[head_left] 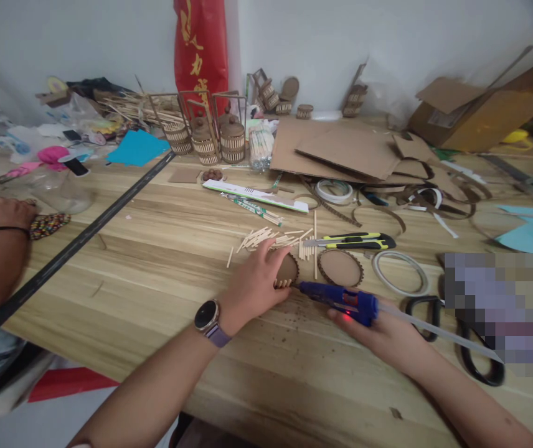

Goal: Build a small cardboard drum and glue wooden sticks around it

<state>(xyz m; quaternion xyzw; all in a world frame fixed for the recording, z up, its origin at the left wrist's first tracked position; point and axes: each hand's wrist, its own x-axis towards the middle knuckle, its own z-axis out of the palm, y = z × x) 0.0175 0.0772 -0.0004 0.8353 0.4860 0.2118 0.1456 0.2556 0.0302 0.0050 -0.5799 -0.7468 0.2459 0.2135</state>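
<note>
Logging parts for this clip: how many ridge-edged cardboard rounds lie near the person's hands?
2. One cardboard round is partly hidden by the left hand; the other round lies to its right, just beyond the blue glue gun.

Gold-lettered red sheeting, blue paper at left, open cardboard box at right

Your left hand holds a cardboard round, short sticks showing along its near edge. Your right hand grips a blue glue gun, its nozzle just beside that edge. To the right lies a second round; loose sticks and a utility knife rest beyond on the counter.
</note>
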